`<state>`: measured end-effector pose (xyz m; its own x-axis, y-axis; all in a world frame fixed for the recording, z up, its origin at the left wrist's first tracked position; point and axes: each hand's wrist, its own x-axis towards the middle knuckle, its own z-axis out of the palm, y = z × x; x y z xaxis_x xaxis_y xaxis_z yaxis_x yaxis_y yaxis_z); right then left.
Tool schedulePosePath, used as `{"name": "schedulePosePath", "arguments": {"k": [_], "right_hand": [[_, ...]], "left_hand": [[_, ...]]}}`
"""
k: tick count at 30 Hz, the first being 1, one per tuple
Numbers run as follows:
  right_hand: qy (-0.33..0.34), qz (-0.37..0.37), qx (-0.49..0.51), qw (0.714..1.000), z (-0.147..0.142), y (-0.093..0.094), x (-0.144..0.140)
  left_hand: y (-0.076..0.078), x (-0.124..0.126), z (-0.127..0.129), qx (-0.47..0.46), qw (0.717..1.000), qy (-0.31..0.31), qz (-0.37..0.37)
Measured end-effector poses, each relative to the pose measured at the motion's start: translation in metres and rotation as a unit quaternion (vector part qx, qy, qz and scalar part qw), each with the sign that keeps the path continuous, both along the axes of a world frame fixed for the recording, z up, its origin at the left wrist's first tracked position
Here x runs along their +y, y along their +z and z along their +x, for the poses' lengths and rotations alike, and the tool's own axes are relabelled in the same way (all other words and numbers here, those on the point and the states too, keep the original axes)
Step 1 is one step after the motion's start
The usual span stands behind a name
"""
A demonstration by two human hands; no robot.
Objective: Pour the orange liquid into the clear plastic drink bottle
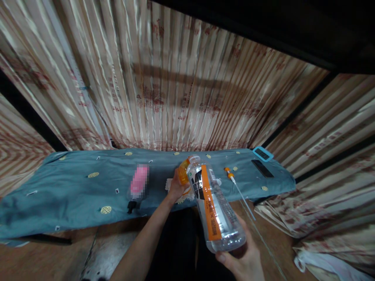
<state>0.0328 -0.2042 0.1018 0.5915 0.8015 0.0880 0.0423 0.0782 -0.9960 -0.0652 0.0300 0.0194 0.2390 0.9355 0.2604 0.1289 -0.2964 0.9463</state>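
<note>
the right hand (243,255) cradles the base of a clear plastic bottle (215,207), fingers wrapped around its ribbed cylindrical body, which tilts neck-away and carries an orange and black label. the left hand (175,188) reaches to the neck, fingers closed on the orange cap (183,171) just beside the open mouth. behind them lies a tabletop (73,195) draped in soft blue-grey cloth with small yellow ovals; on it rest a pink blurred object (138,181), a thin white tube with an orange tip (237,188), and a flat dark rectangle (263,168), with pleated satin curtains (164,86) behind
</note>
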Motion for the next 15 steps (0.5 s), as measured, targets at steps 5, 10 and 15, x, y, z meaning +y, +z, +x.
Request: {"name": "schedulePosePath", "arguments": {"k": [5, 10, 15], "right_hand": [[-0.001, -0.002, 0.008, 1.0, -0.0005, 0.0009, 0.0001], [-0.01, -0.01, 0.003, 1.0, 0.0002, -0.0011, 0.0001], [-0.008, -0.005, 0.023, 1.0, -0.0008, 0.0007, 0.0008]], "left_hand": [[-0.0055, 0.0011, 0.0006, 0.0, 1.0, 0.001, 0.003], [-0.0067, 0.0021, 0.0012, -0.005, 1.0, 0.0, 0.008], [-0.0049, 0.0022, 0.0004, -0.002, 1.0, 0.0, 0.011]]}}
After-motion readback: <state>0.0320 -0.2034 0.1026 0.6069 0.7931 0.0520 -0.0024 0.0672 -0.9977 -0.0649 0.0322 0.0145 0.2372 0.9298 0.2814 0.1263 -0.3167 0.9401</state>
